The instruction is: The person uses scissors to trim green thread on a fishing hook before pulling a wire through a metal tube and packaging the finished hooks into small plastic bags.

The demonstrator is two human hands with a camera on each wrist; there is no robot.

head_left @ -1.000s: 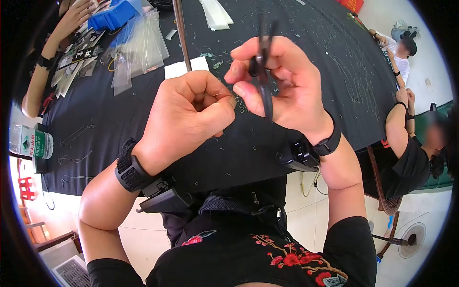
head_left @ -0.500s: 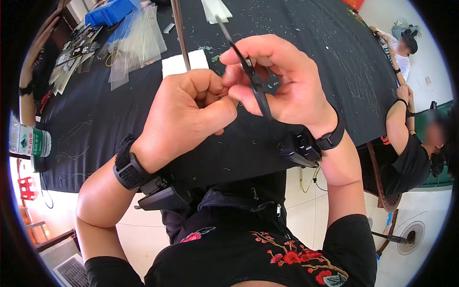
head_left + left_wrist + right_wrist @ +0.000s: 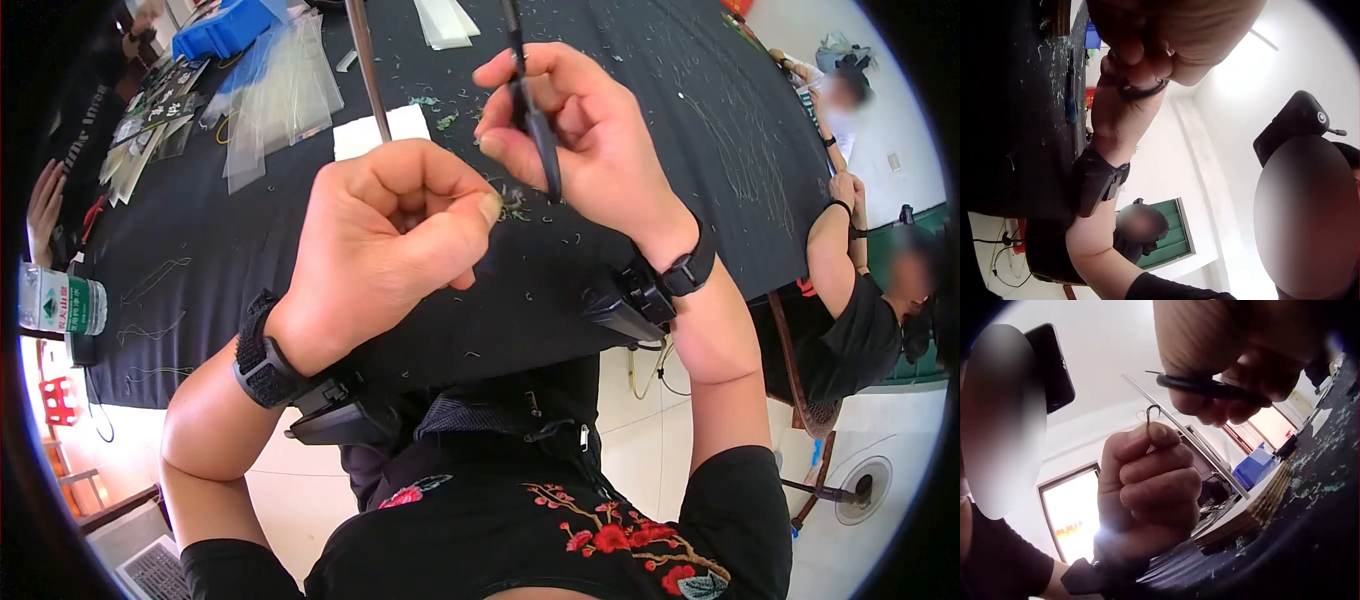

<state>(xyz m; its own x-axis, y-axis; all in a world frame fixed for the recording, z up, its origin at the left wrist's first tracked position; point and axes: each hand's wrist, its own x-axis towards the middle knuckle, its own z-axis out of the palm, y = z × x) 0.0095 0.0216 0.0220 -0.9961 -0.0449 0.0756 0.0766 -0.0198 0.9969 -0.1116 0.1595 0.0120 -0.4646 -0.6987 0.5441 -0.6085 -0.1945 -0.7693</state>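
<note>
My left hand [image 3: 385, 240] is at the middle of the near table, thumb and forefinger pinched together at the tip. From that pinch a small dark fishhook [image 3: 1157, 410] sticks up in the right wrist view, its curve uppermost, with a thin line beside it. My right hand [image 3: 605, 150] is raised to the right, apart from the left. It holds black-handled scissors [image 3: 541, 145], with a handle loop at its fingers and the blades pointing away. In the left wrist view a dark handle loop [image 3: 1141, 92] shows below the hand close to the camera.
A metal rod [image 3: 366, 70] rises by a white block [image 3: 385, 130] beyond my left hand. Clear plastic sleeves [image 3: 270, 110], a blue bin [image 3: 222, 28] and white strips [image 3: 445, 22] lie on the black tablecloth [image 3: 230, 250]. Green scraps and thin lines are scattered about. People sit around the table.
My right hand came in to the left hand's fingertips, then drew away up and to the right with the scissors. The left hand kept its pinch, nearly in place.
</note>
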